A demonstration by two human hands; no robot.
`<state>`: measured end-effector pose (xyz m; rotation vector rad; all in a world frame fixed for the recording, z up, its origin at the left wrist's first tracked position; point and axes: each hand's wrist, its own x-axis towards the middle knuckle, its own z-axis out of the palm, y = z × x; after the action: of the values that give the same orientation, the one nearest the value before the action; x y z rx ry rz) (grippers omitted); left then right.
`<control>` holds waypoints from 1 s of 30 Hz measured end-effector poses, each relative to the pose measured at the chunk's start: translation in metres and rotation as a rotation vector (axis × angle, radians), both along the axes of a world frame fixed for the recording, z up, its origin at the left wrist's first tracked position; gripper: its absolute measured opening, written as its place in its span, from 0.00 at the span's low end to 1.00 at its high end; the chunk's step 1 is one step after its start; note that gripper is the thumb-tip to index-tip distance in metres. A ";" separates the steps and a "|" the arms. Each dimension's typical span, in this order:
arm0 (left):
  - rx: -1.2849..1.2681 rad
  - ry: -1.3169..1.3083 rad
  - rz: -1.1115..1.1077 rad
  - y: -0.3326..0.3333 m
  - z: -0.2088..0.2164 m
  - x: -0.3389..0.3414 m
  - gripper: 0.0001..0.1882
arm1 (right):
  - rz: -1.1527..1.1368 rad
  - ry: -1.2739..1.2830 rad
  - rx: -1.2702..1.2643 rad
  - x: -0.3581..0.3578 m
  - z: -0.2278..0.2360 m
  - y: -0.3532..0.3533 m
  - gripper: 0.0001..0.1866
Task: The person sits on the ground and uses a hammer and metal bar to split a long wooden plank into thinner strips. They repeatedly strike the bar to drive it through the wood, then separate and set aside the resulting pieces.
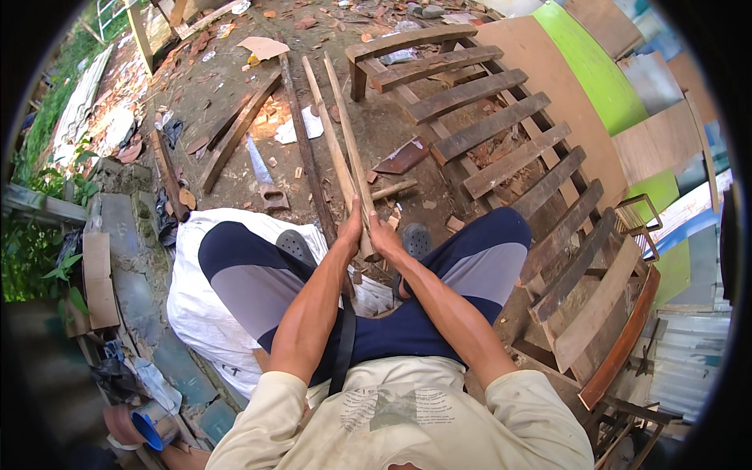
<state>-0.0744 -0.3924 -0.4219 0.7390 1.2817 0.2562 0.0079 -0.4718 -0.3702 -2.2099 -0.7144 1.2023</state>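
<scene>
Nearest to us, we see our cream short-sleeved shirt (470,423) and, beyond it, our navy-and-grey trousers (482,262), the knees spread wide. Between the knees, our left hand (351,229) and right hand (385,236) sit side by side, palms turned inward, partly closed on two long pale wooden poles (329,125) and gripping their near ends between them; we cannot tell how far the hidden fingers wrap. The poles lie close together, reaching away from us over the brown dirt ground (219,74). Beside our left leg spreads a crumpled white cloth sheet (196,305), and a grey perforated clog (417,241) shows just beyond our right hand. A little farther, a handsaw with a silver blade and brown handle (274,197) lies left of a long dark wooden pole (302,145). To the right of our poles stretches a slatted dark wooden frame (468,95), and past it we see a broad tan board (540,70) and a lime-green panel (599,70).
</scene>
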 end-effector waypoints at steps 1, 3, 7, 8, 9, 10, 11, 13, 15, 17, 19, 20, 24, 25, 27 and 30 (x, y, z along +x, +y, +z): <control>0.011 0.016 -0.003 0.000 0.002 0.002 0.52 | 0.009 0.009 -0.005 0.004 -0.003 0.000 0.45; 0.004 -0.014 -0.002 -0.003 0.010 0.005 0.52 | -0.051 0.208 0.067 0.014 -0.006 -0.004 0.45; -0.003 -0.089 0.019 -0.001 0.018 -0.002 0.52 | -0.098 0.317 0.060 0.007 0.024 -0.004 0.47; 0.010 -0.087 0.014 -0.001 0.018 -0.002 0.52 | -0.081 0.295 0.048 0.008 0.025 -0.004 0.48; 0.016 -0.084 0.005 -0.003 0.022 0.000 0.52 | -0.038 0.243 0.011 0.010 0.022 -0.004 0.49; 0.021 -0.081 -0.003 -0.005 0.026 0.002 0.53 | 0.006 0.191 -0.026 0.012 0.020 -0.004 0.50; 0.026 -0.079 -0.011 -0.007 0.029 0.003 0.53 | 0.050 0.141 -0.065 0.014 0.017 -0.004 0.51; -0.024 -0.124 0.055 -0.001 0.016 -0.005 0.53 | 0.125 0.073 0.009 0.003 0.012 -0.002 0.52; -0.039 -0.100 0.097 0.005 0.001 -0.006 0.45 | 0.132 0.048 -0.009 0.004 -0.014 0.003 0.50; 0.011 -0.033 0.053 0.008 -0.015 -0.027 0.45 | 0.032 0.270 -0.091 0.006 -0.014 0.010 0.47; 0.144 0.152 -0.041 0.001 -0.017 -0.026 0.48 | 0.060 0.179 -0.087 0.034 -0.066 0.015 0.39; 0.176 0.276 -0.095 0.000 -0.014 -0.034 0.50 | 0.154 0.066 -0.142 0.041 -0.077 0.022 0.34; 0.337 0.601 -0.279 -0.004 -0.010 -0.053 0.58 | 0.329 -0.180 -0.374 0.065 -0.081 0.047 0.28; 0.359 0.622 -0.315 -0.008 -0.006 -0.052 0.58 | 0.329 -0.188 -0.402 0.073 -0.085 0.054 0.29; 0.364 0.666 -0.342 -0.011 -0.009 -0.049 0.56 | 0.384 -0.269 -0.438 0.087 -0.092 0.069 0.32; 0.345 0.671 -0.361 -0.016 -0.013 -0.045 0.52 | 0.513 -0.495 -0.409 0.108 -0.110 0.090 0.34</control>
<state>-0.1195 -0.4084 -0.4347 1.4124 1.7165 -0.0828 0.1155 -0.3823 -0.4800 -2.8192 -1.4078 1.0994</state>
